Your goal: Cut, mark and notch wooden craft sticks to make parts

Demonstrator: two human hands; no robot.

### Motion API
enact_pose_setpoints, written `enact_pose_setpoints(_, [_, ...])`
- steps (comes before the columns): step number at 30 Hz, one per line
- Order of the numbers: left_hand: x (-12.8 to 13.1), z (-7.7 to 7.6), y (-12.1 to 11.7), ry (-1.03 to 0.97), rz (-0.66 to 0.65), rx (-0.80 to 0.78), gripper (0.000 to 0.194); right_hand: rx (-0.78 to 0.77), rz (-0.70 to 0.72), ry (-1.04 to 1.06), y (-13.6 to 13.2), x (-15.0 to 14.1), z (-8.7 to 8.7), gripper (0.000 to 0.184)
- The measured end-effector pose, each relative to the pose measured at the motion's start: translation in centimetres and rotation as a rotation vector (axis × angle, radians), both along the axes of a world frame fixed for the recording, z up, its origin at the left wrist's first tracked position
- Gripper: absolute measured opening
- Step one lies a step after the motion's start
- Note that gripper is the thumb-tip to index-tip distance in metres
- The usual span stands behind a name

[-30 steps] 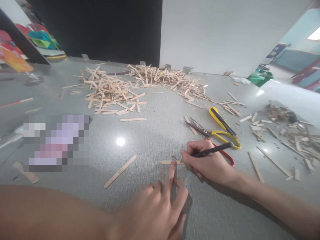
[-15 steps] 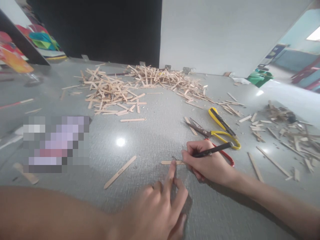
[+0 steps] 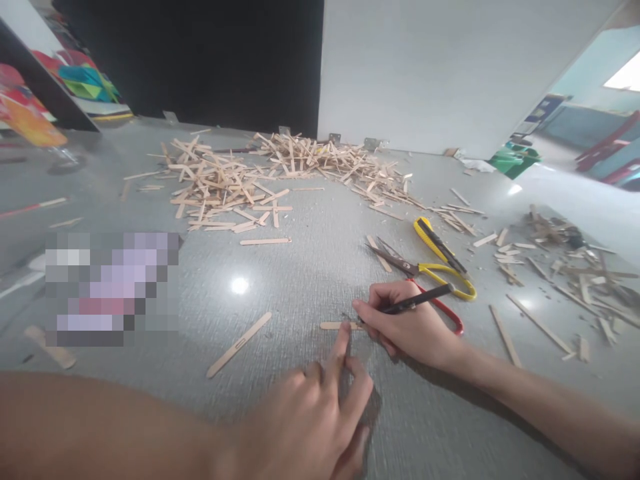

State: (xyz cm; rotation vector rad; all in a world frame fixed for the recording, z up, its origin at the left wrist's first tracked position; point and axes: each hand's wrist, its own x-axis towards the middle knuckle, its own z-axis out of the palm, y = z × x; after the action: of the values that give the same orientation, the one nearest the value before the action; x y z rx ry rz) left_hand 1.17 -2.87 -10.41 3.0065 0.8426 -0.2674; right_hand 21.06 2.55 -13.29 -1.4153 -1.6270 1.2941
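Well, green bin [image 3: 515,160] far right, contents too blurred to tell. Right hand [image 3: 407,327]: thumb and fingers pinching slim black tool [image 3: 417,299] at wooden stick [image 3: 330,326], which lies flat on grey table [image 3: 300,280] between hands. Left hand [image 3: 310,413]: index finger stretched out, tip pressing stick, other fingers loosely bent. Since half second ago, right thumb closer to left fingertip.

A grey, finely textured tabletop [image 3: 300,280] reflects a round white glare [image 3: 240,286]. Behind it stand a flat black panel [image 3: 210,60] and, to its right, a plain white panel [image 3: 415,67]. Far right, a bright window-like rectangle [image 3: 625,75] lights a pale blue-green wall [image 3: 583,70].
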Motion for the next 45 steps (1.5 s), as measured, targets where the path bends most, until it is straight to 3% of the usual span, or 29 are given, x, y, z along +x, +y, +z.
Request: enact_pose_setpoints(45, [-0.05,-0.54,-0.54,-0.042,-0.002,0.082,0.050,0.037,0.010,0.001,-0.25,0.38,-0.53,0.042])
